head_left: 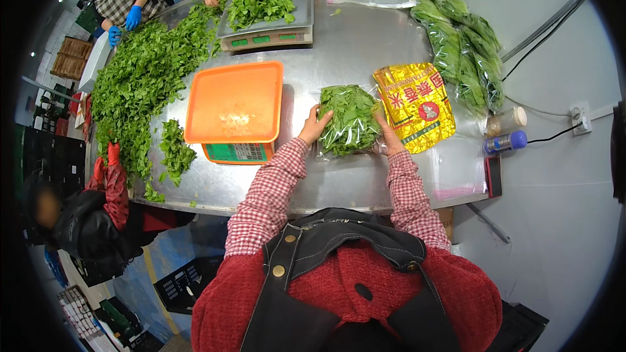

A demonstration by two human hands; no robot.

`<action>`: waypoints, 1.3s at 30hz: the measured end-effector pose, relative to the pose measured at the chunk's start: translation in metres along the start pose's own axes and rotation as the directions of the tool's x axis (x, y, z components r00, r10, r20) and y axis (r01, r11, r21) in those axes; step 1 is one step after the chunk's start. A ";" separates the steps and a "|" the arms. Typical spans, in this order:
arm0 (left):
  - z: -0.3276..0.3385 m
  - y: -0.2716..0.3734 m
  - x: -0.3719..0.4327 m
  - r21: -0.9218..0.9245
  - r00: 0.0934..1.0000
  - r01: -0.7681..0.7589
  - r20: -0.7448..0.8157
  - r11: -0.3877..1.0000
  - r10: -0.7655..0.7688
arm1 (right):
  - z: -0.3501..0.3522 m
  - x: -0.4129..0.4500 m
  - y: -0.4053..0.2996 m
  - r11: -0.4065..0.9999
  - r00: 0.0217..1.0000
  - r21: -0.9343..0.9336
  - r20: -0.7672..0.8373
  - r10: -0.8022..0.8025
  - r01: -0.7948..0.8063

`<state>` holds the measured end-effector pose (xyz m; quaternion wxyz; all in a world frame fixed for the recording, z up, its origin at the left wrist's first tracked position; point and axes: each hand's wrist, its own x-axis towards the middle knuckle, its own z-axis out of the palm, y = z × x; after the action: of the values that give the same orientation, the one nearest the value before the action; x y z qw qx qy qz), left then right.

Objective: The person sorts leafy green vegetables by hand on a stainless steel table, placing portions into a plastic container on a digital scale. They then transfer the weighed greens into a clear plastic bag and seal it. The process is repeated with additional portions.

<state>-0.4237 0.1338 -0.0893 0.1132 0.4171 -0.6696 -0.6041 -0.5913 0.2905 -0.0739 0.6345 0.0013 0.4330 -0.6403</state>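
Observation:
A clear plastic bag packed with leafy greens [349,120] lies on the steel table [337,190] in front of me. My left hand [315,124] grips its left side, thumb on top. On the opposite side, my right hand [389,132] holds the bag's edge, its fingers partly hidden by the plastic. A yellow foil rice sack [418,107] lies flat just beyond my right hand. Left of the bag stands an orange digital scale [234,102], its tray bare apart from reflected light.
Loose greens [142,78] are heaped along the left, with a small bunch [175,151] nearer. A second scale [269,36] carries greens at the back. Bagged vegetables [459,49], jars [506,143] and plastic bags [457,168] line the right. Co-workers' gloved hands [133,18] touch the heap.

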 end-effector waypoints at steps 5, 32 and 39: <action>-0.004 0.024 -0.017 -0.509 0.988 -0.114 0.029 0.853 0.149 | 0.010 -0.014 -0.013 0.954 0.994 -0.282 0.053 -0.095 0.106; -0.015 -0.025 -0.056 -0.854 0.953 0.279 0.190 0.438 -0.236 | -0.045 -0.006 -0.007 -0.335 0.606 -0.900 0.105 -0.788 -0.280; 0.014 0.071 0.062 -0.735 0.995 0.089 0.098 0.672 -0.024 | -0.068 -0.054 -0.069 -0.030 0.126 -0.998 0.022 -0.992 -0.057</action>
<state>-0.5015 0.0955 -0.0505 0.2263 0.3320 -0.3593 -0.8423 -0.6742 0.3601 -0.0487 -0.1764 -0.2435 0.8758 -0.3777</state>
